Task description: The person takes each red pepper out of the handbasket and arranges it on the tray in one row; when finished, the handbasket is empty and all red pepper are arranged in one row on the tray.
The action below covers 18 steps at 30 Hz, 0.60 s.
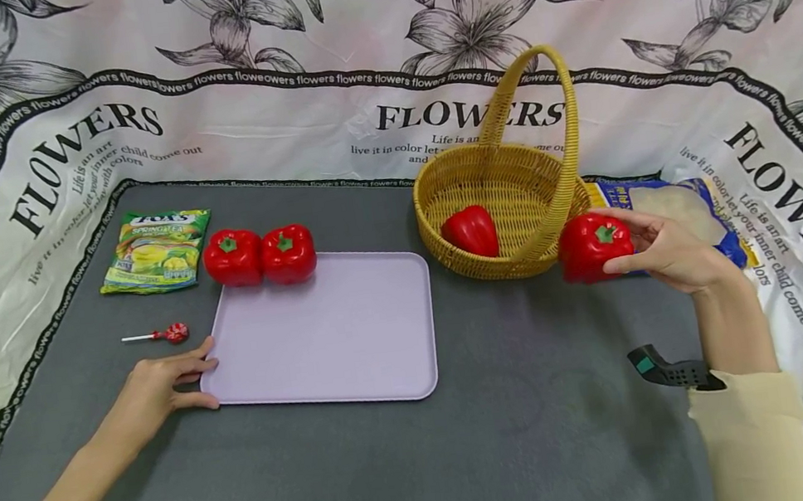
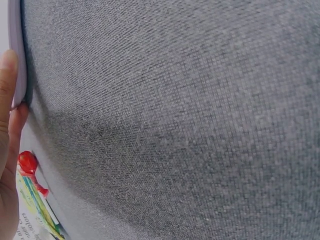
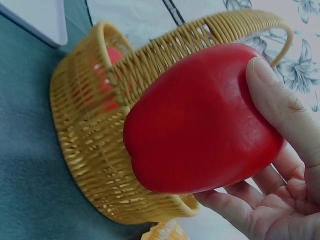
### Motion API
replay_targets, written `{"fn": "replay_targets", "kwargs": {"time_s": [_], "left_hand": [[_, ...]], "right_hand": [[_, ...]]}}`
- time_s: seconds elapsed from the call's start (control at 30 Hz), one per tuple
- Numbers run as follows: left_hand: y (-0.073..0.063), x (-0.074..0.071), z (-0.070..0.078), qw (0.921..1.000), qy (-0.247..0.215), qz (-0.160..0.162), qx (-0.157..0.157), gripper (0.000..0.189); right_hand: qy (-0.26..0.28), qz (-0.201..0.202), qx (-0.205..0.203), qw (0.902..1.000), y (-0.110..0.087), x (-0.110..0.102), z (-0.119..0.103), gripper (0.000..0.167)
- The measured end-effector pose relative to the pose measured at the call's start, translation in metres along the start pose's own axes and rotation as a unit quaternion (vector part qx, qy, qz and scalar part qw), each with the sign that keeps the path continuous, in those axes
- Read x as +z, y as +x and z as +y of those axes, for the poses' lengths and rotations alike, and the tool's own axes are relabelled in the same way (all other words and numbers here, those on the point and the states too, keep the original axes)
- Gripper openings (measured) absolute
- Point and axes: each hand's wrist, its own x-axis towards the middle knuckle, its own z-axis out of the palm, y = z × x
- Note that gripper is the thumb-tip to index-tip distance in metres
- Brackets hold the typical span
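Note:
My right hand (image 1: 672, 246) holds a glossy red bell pepper (image 1: 593, 248) between thumb and fingers, close to the right side of a yellow wicker basket (image 1: 431, 226). The right wrist view shows this pepper (image 3: 200, 120) up close, hiding part of the basket's handle. Another red bell pepper (image 1: 470, 232) lies inside the basket. With thumb and fingers, my left hand (image 1: 165, 384) grips the left edge of a pale lilac tray (image 1: 329, 334). Two more bell peppers, one left (image 1: 232, 258) and one right (image 1: 287, 254), stand side by side at the tray's back left corner.
A red-wrapped lollipop (image 1: 176, 333) lies beyond my left hand. Behind it is a green and yellow candy bag (image 1: 157, 251). A blue and yellow packet (image 1: 674, 204) lies right of the basket, partly behind my right hand. Flower-printed cloth borders the grey tabletop (image 1: 472, 459).

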Motion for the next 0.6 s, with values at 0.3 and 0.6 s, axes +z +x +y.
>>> {"fn": "replay_targets", "kwargs": {"time_s": [0.3,0.6], "left_hand": [[-0.001,0.002,-0.001,1.0,0.004,0.003,0.001,0.058],[-0.001,0.0,0.001,1.0,-0.004,0.001,0.006,0.059]], "right_hand": [[-0.017,-0.029,0.026,0.9991,-0.005,0.027,0.01,0.058],[-0.04,-0.034,0.038,0.9979,0.0,0.05,0.024,0.06]]}}
